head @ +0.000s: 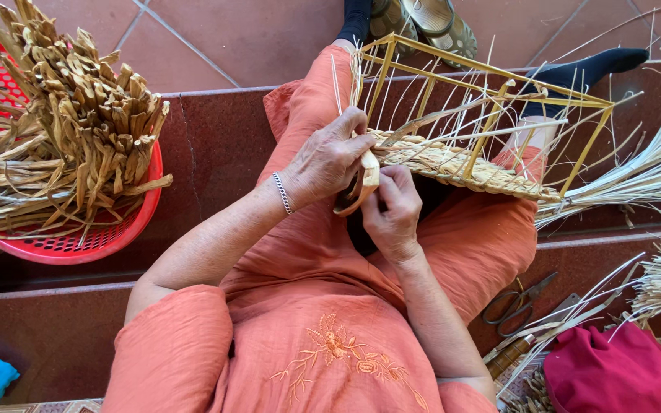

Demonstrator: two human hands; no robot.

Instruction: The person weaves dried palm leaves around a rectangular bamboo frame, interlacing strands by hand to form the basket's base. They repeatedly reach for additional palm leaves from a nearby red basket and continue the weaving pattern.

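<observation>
Left hand [330, 157] and right hand [392, 210] are both pinching a flat dried strip [363, 187] at the 9 o'clock end of the woven basket [453, 164] on the lap, so keeping tension while tucking it looks key.

Home basket-weaving spot: tiled floor [269, 30], stone step [216, 138], red basket [109, 233] of dried leaves [78, 122], reed bundles [652, 172], scissors [516, 302].
</observation>
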